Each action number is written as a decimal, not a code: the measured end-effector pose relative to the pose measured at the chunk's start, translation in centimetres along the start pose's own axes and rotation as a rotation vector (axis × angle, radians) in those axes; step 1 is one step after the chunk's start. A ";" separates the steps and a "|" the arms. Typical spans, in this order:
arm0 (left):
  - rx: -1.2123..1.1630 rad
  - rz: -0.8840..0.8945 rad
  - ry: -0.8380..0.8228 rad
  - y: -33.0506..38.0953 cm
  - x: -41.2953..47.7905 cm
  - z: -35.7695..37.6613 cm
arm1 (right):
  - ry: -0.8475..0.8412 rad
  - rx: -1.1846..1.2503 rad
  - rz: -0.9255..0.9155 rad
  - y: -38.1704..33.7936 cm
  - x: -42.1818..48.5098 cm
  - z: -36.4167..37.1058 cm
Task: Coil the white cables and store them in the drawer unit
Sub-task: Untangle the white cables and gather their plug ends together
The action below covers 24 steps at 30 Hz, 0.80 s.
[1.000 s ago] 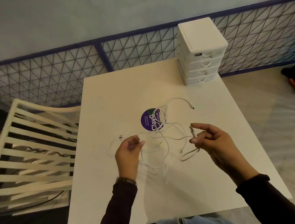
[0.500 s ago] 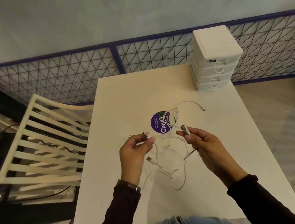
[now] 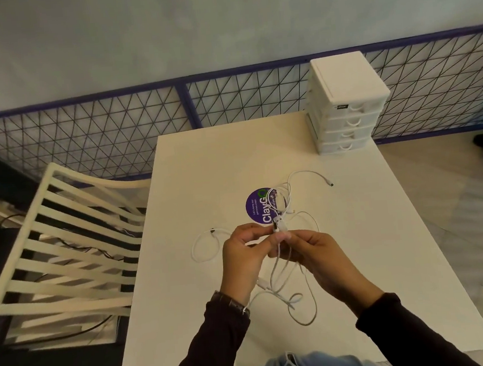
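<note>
Over the middle of the table, my left hand (image 3: 245, 255) and my right hand (image 3: 313, 254) meet, both pinching the two plug ends of one white cable (image 3: 283, 269) together. Its doubled length hangs down from my fingers and loops onto the table near me. Other white cables lie loose: one curls at the left (image 3: 203, 246), another (image 3: 307, 177) runs over the purple sticker toward the right. The white drawer unit (image 3: 344, 106) stands at the table's far right corner, all its drawers shut.
The white table (image 3: 204, 171) carries a round purple sticker (image 3: 258, 206). A cream slatted chair (image 3: 61, 245) stands against its left side. Behind the table runs a blue wire-mesh fence (image 3: 98, 131). Tiled floor lies to the right.
My hands have come together from being apart, bringing the two cable ends side by side. The cable's middle now hangs doubled below them. The view has shifted a little.
</note>
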<state>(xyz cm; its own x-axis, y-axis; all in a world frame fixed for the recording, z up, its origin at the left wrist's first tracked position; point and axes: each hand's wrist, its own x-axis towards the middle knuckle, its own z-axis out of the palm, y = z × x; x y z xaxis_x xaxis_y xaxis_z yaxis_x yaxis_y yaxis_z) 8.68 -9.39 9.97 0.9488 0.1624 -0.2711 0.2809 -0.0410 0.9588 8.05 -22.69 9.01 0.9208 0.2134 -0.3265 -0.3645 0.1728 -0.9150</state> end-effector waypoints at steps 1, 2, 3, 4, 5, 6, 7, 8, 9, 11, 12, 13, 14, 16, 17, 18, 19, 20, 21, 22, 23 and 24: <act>-0.019 -0.018 -0.001 0.1 0.0 0.1 | -0.032 -0.022 0.011 0.0 0.0 0.1; -0.039 -0.037 0.001 0.1 0.0 0.1 | -0.060 -0.049 0.021 0.0 0.0 0.1; -0.059 -0.057 0.007 0.1 0.1 0.1 | -0.078 -0.079 0.025 0.0 0.1 0.2; -0.072 -0.074 0.009 0.0 0.2 0.1 | -0.086 -0.102 0.023 0.0 0.1 0.2; -0.065 -0.084 0.006 -0.1 0.4 0.1 | -0.077 -0.107 0.018 0.1 0.2 0.3; -0.046 -0.088 -0.005 -0.2 0.5 0.0 | -0.052 -0.096 0.015 0.2 0.2 0.3; -0.023 -0.083 -0.025 -0.3 0.7 0.0 | -0.016 -0.082 0.010 0.3 0.2 0.4; -0.004 -0.079 -0.057 -0.2 0.8 -0.1 | 0.022 -0.068 0.003 0.3 0.2 0.4; 0.007 -0.080 -0.094 -0.2 1.0 -0.2 | 0.049 -0.051 -0.004 0.3 0.2 0.4; 0.002 -0.096 -0.146 -0.4 1.4 -0.7 | 0.074 0.011 -0.008 0.2 0.2 0.2; 0.002 -0.111 -0.135 -0.7 1.5 -1.2 | 0.086 0.048 -0.009 0.0 0.2 0.0; 0.018 -0.128 -0.106 -1.2 1.7 -1.8 | 0.101 0.085 -0.012 -0.2 0.3 -0.2; 0.050 -0.151 -0.078 -1.7 1.8 -2.3 | 0.120 0.122 -0.017 -0.4 0.3 -0.5; 0.086 -0.231 -0.075 -2.8 1.4 -3.1 | 0.153 0.183 -0.029 -0.6 0.3 -1.0; 0.081 -0.276 -0.108 -3.3 1.1 -3.3 | 0.166 0.198 -0.035 -0.7 0.3 -1.1; 0.062 -0.320 -0.163 -3.6 0.6 -3.3 | 0.178 0.206 -0.040 -0.8 0.4 -1.1; 0.045 -0.360 -0.226 -3.8 0.0 -3.0 | 0.187 0.212 -0.045 -0.8 0.4 -1.0; 0.045 -0.385 -0.279 -3.8 -0.5 -2.6 | 0.193 0.219 -0.051 -0.8 0.4 -0.9; 0.055 -0.391 -0.304 -3.8 -0.9 -2.1 | 0.195 0.226 -0.055 -0.7 0.5 -0.6; 0.061 -0.376 -0.295 -3.7 -1.1 -1.5 | 0.191 0.234 -0.056 -0.6 0.5 -0.4; 0.059 -0.342 -0.255 -3.6 -1.2 -1.1 | 0.183 0.241 -0.058 -0.5 0.6 -0.1; 0.051 -0.303 -0.203 -3.6 -1.2 -0.7 | 0.172 0.245 -0.062 -0.4 0.6 0.1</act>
<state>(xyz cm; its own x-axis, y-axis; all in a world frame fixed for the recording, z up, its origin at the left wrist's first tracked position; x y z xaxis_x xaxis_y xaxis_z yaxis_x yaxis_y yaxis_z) 6.48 -8.76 6.91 0.8294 -0.0239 -0.5582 0.5555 -0.0713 0.8285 8.76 -22.52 9.15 0.9446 0.0327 -0.3267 -0.3105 0.4119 -0.8567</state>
